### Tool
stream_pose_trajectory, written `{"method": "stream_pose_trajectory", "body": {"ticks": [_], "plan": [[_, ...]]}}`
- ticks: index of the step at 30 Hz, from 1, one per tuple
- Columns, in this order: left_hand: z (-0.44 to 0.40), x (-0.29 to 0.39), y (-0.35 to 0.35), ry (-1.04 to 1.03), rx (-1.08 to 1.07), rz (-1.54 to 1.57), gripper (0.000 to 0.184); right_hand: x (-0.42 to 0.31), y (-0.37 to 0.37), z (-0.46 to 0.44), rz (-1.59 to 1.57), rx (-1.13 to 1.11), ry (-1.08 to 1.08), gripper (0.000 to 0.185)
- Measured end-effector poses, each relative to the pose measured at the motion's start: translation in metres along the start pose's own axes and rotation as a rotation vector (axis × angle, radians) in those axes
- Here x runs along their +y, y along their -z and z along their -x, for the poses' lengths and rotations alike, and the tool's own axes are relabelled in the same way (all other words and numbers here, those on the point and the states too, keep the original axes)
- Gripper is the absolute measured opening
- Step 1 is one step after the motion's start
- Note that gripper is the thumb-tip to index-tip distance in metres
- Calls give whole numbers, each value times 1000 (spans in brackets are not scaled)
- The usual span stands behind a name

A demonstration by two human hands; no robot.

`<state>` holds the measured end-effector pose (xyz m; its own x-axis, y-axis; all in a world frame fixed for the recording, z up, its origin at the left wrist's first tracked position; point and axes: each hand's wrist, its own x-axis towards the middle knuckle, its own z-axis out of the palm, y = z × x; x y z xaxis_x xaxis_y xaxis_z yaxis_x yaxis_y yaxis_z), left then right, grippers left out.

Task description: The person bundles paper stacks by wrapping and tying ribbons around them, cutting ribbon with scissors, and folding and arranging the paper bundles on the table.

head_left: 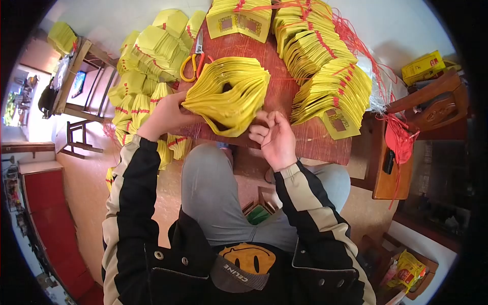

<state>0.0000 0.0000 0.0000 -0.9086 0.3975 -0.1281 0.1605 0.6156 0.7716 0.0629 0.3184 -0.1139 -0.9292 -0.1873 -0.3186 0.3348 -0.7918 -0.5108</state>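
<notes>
A thick bundle of folded yellow paper [229,89] stands over the table's near edge, its leaves fanned around a hollow middle. My left hand [170,116] grips this bundle at its left side, with the fingers partly hidden behind it. Close to the lower right edge of the bundle is my right hand [274,137], palm turned up and fingers curled in. Whatever those fingers may hold is too small to make out. Scissors [194,63] with orange and yellow handles lie just beyond the bundle, on the left of the red wooden table [279,96].
Yellow paper stacks [330,76] bound with red strips line the table's right side. Another printed stack [239,20] sits at the back. Many more bundles [152,51] are heaped on the left. Red plastic string [356,40] trails near a wooden chair [432,101].
</notes>
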Motion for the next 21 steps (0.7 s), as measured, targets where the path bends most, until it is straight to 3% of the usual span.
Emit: {"method": "stream_pose_trajectory", "body": {"ticks": [3,5,7,10,15,21], "plan": [[1,7,-11,-20,97,-123,56,-4,15,3,-118,-286,-292,28],[3,3,-18,2,125,-158,54,-18,-48,33,170,-118,-534,33],[2,-5,-22,-4,130,-138,53,-16,-57,37,125,-127,-561,32],[1,-8,-19,-24,131,-117,53,-9,-55,34,-39,-261,-417,33],[2,1,-16,-41,127,-127,51,-16,-50,27,-366,-121,-219,33],[3,4,-20,-53,118,-128,50,-14,-32,24,-322,-74,-149,27]]}}
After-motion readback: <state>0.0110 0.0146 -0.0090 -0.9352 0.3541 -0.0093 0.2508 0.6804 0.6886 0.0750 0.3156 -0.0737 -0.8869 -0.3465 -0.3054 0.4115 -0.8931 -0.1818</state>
